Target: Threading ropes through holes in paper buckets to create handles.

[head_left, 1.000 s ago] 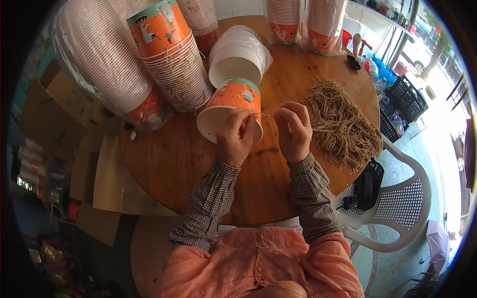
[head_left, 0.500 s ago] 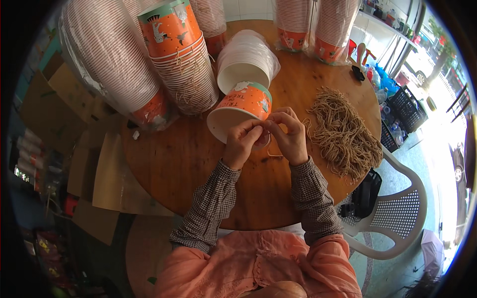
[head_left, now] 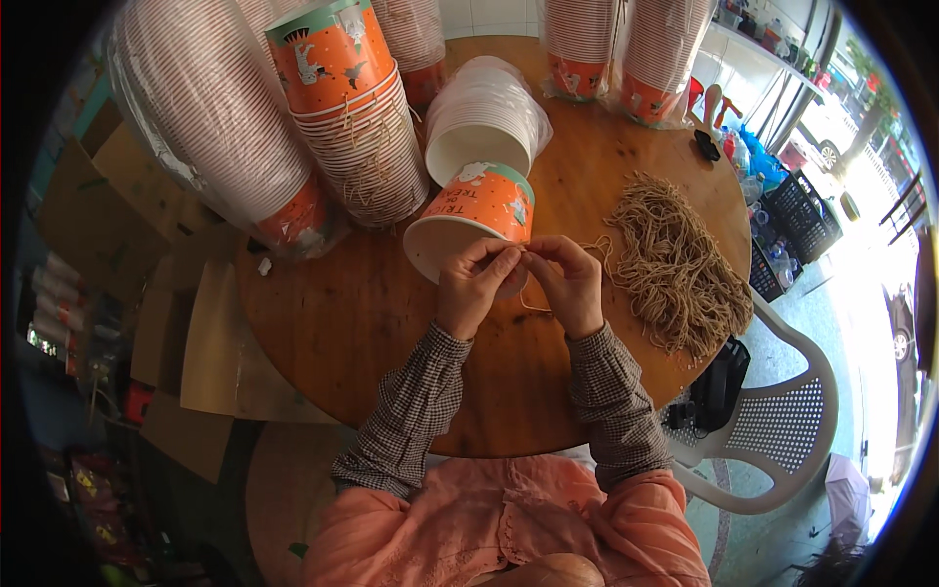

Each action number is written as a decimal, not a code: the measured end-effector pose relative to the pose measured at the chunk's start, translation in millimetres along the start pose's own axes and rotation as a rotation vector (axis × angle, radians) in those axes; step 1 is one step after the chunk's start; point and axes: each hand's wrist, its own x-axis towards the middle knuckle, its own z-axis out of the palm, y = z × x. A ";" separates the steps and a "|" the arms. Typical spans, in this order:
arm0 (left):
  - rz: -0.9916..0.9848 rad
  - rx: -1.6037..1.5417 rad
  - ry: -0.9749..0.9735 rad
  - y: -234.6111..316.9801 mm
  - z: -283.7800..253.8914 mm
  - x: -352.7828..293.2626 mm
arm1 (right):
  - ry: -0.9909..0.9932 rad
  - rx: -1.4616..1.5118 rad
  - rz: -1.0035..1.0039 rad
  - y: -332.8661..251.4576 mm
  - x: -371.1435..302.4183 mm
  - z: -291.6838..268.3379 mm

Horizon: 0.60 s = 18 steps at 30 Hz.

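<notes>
An orange and green paper bucket with printed figures lies on its side, its white mouth turned toward me and to the left. At the right edge of its rim, my left hand and my right hand meet, thumbs and forefingers pinched together. Both are closed on a thin beige string, whose loose end loops below my right fingers. The fingertips hide most of the string and the place where it meets the rim. To the right, a heap of beige strings is spread on the table.
Behind the bucket lies a plastic-wrapped stack of buckets. A stack with strings attached stands to its left, beside tall wrapped stacks. The round wooden table has a white chair at right and cardboard boxes at left.
My right fingers have straightened and come down slightly toward the left thumb, still pinching at the rim. The bucket has shifted a little to the left.
</notes>
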 end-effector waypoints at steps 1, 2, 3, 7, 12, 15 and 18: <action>0.045 0.050 -0.009 -1.3 1.1 -0.5 | 0.001 0.000 -0.002 -0.5 -1.0 -0.7; 0.089 0.101 -0.017 -2.0 1.3 -1.1 | 0.015 -0.129 -0.054 -3.7 -2.0 -0.4; 0.090 0.102 -0.017 -2.3 0.7 -1.1 | 0.030 -0.257 -0.106 -6.7 -2.7 0.0; 0.079 -0.009 0.019 -0.5 3.9 -0.6 | 0.075 -0.343 -0.211 -16.2 -4.4 3.6; 0.060 -0.014 0.075 -3.5 2.0 -1.0 | 0.054 -0.458 -0.329 -25.0 -5.9 3.8; 0.069 0.158 0.064 -5.2 0.4 -2.1 | 0.051 -0.479 -0.348 -26.6 -4.9 1.9; 0.144 0.239 0.042 -6.6 1.2 -1.1 | 0.058 -0.475 -0.348 -25.2 -3.2 -1.0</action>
